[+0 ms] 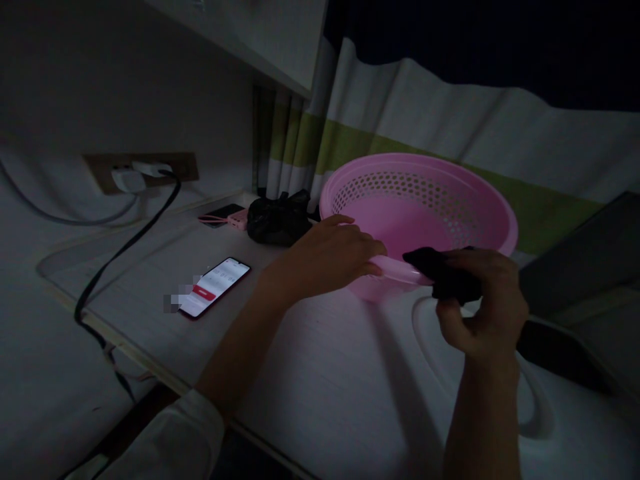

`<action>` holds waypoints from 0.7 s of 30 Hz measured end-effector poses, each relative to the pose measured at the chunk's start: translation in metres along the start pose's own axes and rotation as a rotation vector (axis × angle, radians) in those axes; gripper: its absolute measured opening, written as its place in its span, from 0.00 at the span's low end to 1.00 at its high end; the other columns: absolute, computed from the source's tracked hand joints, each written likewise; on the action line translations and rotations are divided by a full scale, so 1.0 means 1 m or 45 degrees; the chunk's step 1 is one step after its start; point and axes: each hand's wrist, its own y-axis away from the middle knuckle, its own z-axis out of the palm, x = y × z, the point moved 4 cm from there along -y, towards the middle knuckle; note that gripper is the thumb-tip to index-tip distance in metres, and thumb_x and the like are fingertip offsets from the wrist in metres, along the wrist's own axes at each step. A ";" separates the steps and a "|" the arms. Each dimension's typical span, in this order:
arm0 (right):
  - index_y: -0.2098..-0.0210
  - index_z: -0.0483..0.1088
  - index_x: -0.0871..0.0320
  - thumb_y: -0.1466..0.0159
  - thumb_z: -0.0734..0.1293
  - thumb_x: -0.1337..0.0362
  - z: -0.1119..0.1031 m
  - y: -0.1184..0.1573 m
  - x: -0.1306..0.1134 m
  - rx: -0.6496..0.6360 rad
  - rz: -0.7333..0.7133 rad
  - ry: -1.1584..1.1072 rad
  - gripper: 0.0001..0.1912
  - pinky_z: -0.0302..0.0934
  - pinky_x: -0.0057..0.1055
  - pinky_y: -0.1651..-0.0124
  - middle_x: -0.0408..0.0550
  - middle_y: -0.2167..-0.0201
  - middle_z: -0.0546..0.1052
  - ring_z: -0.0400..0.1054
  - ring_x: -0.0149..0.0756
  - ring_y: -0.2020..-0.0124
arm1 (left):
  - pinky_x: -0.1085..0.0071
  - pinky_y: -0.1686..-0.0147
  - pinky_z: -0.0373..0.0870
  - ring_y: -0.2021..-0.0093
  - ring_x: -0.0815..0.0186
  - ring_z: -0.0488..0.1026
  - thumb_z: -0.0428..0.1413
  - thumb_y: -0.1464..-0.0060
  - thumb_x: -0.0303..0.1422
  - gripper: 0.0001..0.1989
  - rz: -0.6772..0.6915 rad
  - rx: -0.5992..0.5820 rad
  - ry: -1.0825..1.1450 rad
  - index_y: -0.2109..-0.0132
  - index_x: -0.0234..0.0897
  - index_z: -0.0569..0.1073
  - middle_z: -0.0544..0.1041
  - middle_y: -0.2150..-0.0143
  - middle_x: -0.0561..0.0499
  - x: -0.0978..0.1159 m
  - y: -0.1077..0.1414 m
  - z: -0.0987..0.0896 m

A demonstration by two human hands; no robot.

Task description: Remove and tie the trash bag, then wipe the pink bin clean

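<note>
A pink plastic basket (493, 193) with a perforated wall stands tilted on the white desk, its opening towards me. My left hand (330, 257) is closed over the near left part of its rim. In my right hand (493, 307) is a bunched black cloth (453, 273), pinched between thumb and fingers. The cloth touches or lies just over the near right rim; I cannot tell which. No objects can be made out in the visible part of the basket.
Left on the desk (310, 393) lies a lit phone (215, 287). Behind it are a black plastic bag (277, 219), a pink power bank (239, 217) and a dark flat item. A black cable (127, 247) hangs from the wall socket (185, 167). A curtain (390, 100) hangs behind.
</note>
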 end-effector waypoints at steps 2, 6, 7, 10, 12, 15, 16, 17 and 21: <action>0.57 0.63 0.56 0.50 0.61 0.67 0.000 -0.004 -0.003 -0.103 0.060 -0.024 0.19 0.60 0.44 0.57 0.52 0.63 0.72 0.66 0.45 0.60 | 0.63 0.44 0.54 0.52 0.66 0.70 0.48 0.39 0.36 0.12 0.007 -0.009 0.008 0.52 0.38 0.70 0.77 0.56 0.52 0.001 0.000 0.001; 0.53 0.63 0.58 0.48 0.62 0.67 0.000 -0.010 -0.013 -0.293 0.097 0.012 0.22 0.59 0.41 0.59 0.50 0.63 0.72 0.66 0.43 0.62 | 0.64 0.41 0.50 0.50 0.67 0.69 0.47 0.39 0.34 0.11 0.041 -0.029 -0.009 0.51 0.40 0.69 0.75 0.53 0.53 0.004 0.000 0.003; 0.50 0.62 0.58 0.47 0.62 0.67 0.001 -0.011 -0.015 -0.348 0.102 0.017 0.23 0.59 0.41 0.59 0.50 0.62 0.72 0.66 0.43 0.61 | 0.64 0.41 0.50 0.50 0.67 0.69 0.48 0.39 0.34 0.11 0.037 -0.028 -0.023 0.51 0.40 0.69 0.75 0.53 0.53 0.004 0.000 0.004; 0.43 0.57 0.57 0.43 0.61 0.67 0.002 -0.012 -0.021 -0.470 0.092 -0.009 0.28 0.59 0.40 0.56 0.51 0.57 0.72 0.66 0.43 0.57 | 0.64 0.41 0.50 0.50 0.67 0.69 0.49 0.40 0.34 0.11 0.027 -0.025 -0.050 0.52 0.39 0.70 0.76 0.53 0.53 0.005 0.000 0.004; 0.42 0.57 0.56 0.42 0.61 0.67 0.001 -0.012 -0.024 -0.513 0.078 -0.012 0.28 0.59 0.40 0.55 0.51 0.56 0.72 0.66 0.43 0.56 | 0.65 0.42 0.51 0.51 0.67 0.70 0.49 0.40 0.34 0.10 0.036 -0.019 -0.060 0.53 0.40 0.70 0.76 0.54 0.53 0.006 0.000 0.005; 0.42 0.58 0.57 0.40 0.61 0.66 0.002 -0.012 -0.025 -0.572 0.070 0.025 0.26 0.58 0.40 0.56 0.52 0.55 0.72 0.67 0.43 0.56 | 0.64 0.42 0.50 0.51 0.66 0.70 0.48 0.39 0.36 0.12 0.054 -0.016 -0.078 0.53 0.39 0.70 0.76 0.54 0.52 0.008 -0.001 0.005; 0.43 0.58 0.57 0.40 0.61 0.65 0.002 -0.011 -0.025 -0.586 0.073 0.040 0.25 0.58 0.40 0.56 0.52 0.56 0.73 0.67 0.43 0.57 | 0.64 0.42 0.50 0.51 0.66 0.70 0.48 0.39 0.37 0.12 0.060 -0.016 -0.074 0.53 0.40 0.70 0.76 0.54 0.52 0.008 -0.001 0.005; 0.43 0.59 0.58 0.39 0.61 0.65 0.003 -0.011 -0.025 -0.595 0.079 0.051 0.24 0.58 0.40 0.56 0.52 0.56 0.73 0.67 0.43 0.57 | 0.64 0.41 0.50 0.50 0.66 0.69 0.48 0.39 0.38 0.12 0.064 -0.017 -0.063 0.53 0.40 0.70 0.76 0.54 0.52 0.008 -0.001 0.005; 0.45 0.61 0.57 0.39 0.60 0.64 0.003 -0.007 -0.019 -0.630 0.119 0.046 0.21 0.57 0.42 0.54 0.51 0.57 0.74 0.67 0.43 0.58 | 0.64 0.41 0.47 0.50 0.67 0.69 0.48 0.39 0.39 0.13 0.058 -0.037 0.025 0.52 0.40 0.70 0.76 0.55 0.53 0.003 0.001 0.003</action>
